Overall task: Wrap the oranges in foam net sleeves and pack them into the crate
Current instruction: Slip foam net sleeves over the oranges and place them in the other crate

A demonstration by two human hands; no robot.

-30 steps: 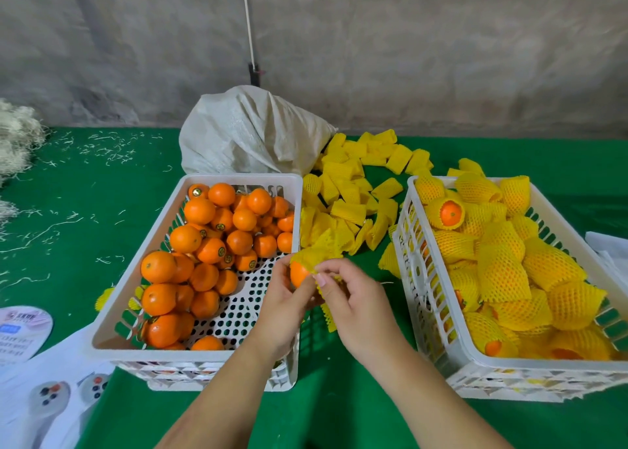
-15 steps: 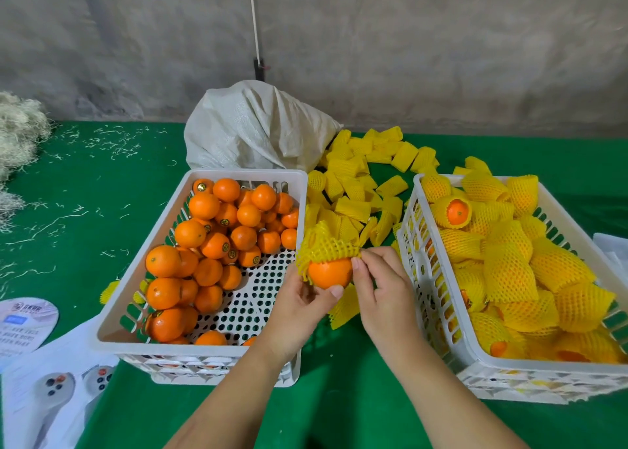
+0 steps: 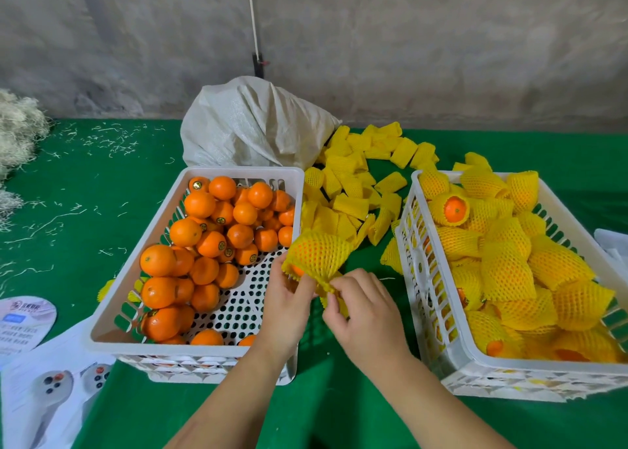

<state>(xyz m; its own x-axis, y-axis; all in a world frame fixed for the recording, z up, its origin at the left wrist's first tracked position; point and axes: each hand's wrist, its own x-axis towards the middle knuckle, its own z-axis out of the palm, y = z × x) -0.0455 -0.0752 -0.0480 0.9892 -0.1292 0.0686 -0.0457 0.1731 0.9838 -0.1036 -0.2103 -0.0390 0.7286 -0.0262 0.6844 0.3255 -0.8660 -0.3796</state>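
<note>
Orange (image 3: 298, 270) in a yellow foam net sleeve (image 3: 317, 256) sits between the two white crates, held above the green table cover (image 3: 102, 183), just past the right rim of the left crate (image 3: 163, 234). The sleeve covers nearly all of the fruit; bare peel shows only at its lower left opening. The left hand (image 3: 289, 307) grips the sleeved orange from below at about 7 o'clock, fingers curled against the net. The right hand (image 3: 365, 312), at about 5 o'clock of the orange, pinches the gathered lower edge of the sleeve between thumb and fingertips.

The left crate holds loose oranges (image 3: 210, 241), heaped toward its far and left sides, with bare perforated floor at its near right. At 3 o'clock, the right crate (image 3: 421, 278) is piled with sleeved oranges (image 3: 506, 271). At 12 o'clock, between the crates, lies a heap of empty foam sleeves (image 3: 353, 190), and beyond it a white woven sack (image 3: 251, 125). Printed leaflets (image 3: 44, 380) lie at 8 o'clock, and pale shredded fibre (image 3: 17, 132) at 10 o'clock.
</note>
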